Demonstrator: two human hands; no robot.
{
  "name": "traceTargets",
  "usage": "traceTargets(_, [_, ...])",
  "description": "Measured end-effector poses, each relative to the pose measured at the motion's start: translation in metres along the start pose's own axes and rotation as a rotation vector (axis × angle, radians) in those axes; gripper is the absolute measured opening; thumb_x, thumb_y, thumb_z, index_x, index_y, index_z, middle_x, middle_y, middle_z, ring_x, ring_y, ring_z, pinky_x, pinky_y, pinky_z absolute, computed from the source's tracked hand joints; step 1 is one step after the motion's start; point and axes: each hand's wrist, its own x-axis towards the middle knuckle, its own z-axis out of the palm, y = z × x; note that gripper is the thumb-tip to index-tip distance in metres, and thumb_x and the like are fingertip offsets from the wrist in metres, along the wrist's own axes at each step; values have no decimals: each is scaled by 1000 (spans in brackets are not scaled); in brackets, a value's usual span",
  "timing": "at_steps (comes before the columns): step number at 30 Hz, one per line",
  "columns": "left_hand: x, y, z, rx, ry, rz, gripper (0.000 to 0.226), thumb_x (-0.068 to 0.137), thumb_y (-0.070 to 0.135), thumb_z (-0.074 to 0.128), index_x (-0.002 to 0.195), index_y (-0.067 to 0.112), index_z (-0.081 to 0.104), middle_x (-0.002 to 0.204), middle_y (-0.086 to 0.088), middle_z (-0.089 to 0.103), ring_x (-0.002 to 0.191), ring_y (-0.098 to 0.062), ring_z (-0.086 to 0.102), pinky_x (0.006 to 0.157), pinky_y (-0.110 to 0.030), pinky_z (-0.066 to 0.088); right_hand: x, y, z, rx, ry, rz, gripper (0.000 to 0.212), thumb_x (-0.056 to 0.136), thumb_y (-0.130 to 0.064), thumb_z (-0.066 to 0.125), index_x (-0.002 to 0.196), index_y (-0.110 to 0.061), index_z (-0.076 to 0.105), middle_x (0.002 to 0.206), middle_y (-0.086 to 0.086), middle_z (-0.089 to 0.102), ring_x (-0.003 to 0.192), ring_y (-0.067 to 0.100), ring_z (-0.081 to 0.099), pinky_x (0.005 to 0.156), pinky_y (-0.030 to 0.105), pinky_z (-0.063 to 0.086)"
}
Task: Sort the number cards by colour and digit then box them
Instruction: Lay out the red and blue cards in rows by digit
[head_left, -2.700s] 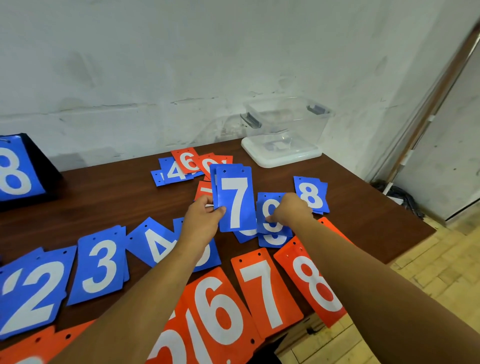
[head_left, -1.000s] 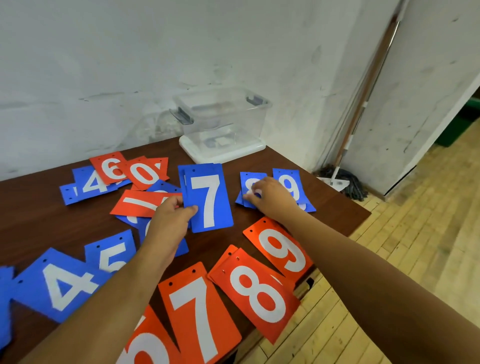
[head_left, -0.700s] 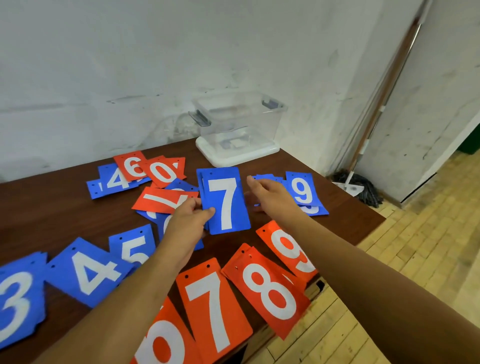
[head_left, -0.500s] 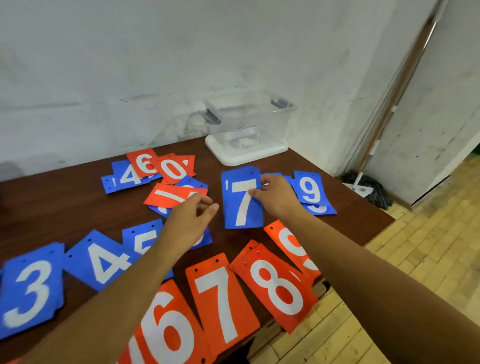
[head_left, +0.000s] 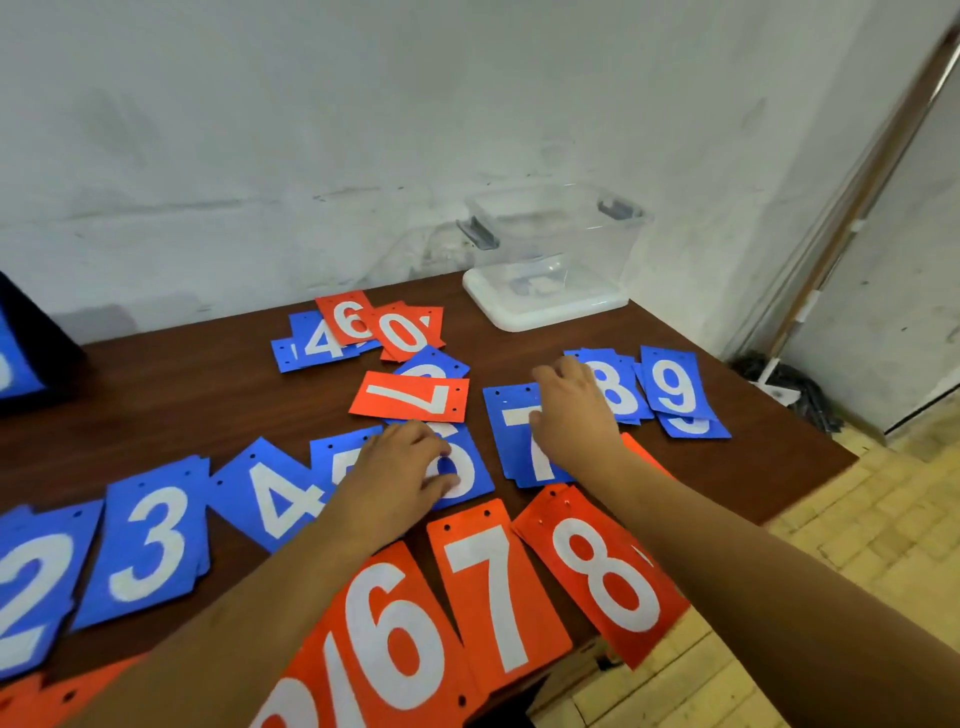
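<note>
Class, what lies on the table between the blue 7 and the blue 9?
A small pile of blue 8 cards, partly under the right hand, which lies over the blue 7. The head view shows this.

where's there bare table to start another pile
Widest bare table lies back left, between the black stand, the far blue 4 and the near blue 3. A narrow strip runs between clear box and blue 8. Centre and front edge are crowded.
</note>
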Motion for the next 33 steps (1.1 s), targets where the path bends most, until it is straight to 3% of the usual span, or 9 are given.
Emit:
traceTargets(5, [14,-22,-15,57,195,-103,41,93,32,64,130,16,57,134,-4,51,124,-20,46,102,-34,40,-10,-41,4,282,-246,-342,37,90,-40,64,120,-18,63,124,-1,55,116,14,50,94,25,41])
traceTargets(11, [55,-55,-33,66,-75,-278,80,89,47,67,153,19,29,158,-5,33,144,-24,33,117,-44,30,-11,-44,15,232,-315,-381,41,88,-40,66,124,-20,65,129,-4,50,120,13,44,94,26,40])
traceTargets(15, [64,-62,-36,33,-108,-220,71,88,44,68,148,21,38,148,-5,48,134,-24,46,109,-41,37,-12,-41,16,255,-326,-387,40,87,-39,68,123,-22,66,128,-4,48,120,12,44,95,26,40])
traceTargets(18, [62,-68,-34,12,-117,-221,68,88,44,69,148,25,43,146,-3,49,132,-22,47,108,-38,40,-9,-46,20,260,-245,-323,39,86,-44,67,119,-23,65,126,-4,48,120,14,45,98,30,43])
traceTargets(21, [60,-72,-33,-3,-100,-215,64,87,45,70,143,25,48,140,-2,53,127,-20,50,102,-34,42,6,-58,20,269,-19,-24,50,87,-45,65,126,-16,53,125,4,51,118,21,47,99,35,43])
traceTargets(24, [61,-73,-30,24,-85,-224,61,85,48,70,138,23,53,132,-2,56,120,-18,53,97,-31,44,27,-74,20,248,-133,199,58,86,-48,67,124,-9,48,122,10,58,115,28,53,98,40,46])
traceTargets(27, [61,-74,-27,45,-94,-227,60,84,50,70,135,23,54,130,-2,57,118,-18,54,97,-33,46,42,-85,25,450,-222,332,47,87,-27,71,123,-7,49,124,12,59,112,27,58,87,35,53])
traceTargets(30, [57,-77,-27,-20,-4,-208,69,83,54,69,140,22,47,138,-3,50,125,-20,48,102,-36,43,48,-88,17,696,-42,303,31,89,-11,65,118,-10,56,115,6,64,94,15,61,62,15,45])
traceTargets(33, [53,-80,-40,-260,311,-217,76,84,56,67,146,22,38,147,-3,42,132,-21,44,105,-39,43,52,-90,-9,984,77,93,16,88,-8,63,99,-18,67,91,-7,71,82,8,68,64,16,51])
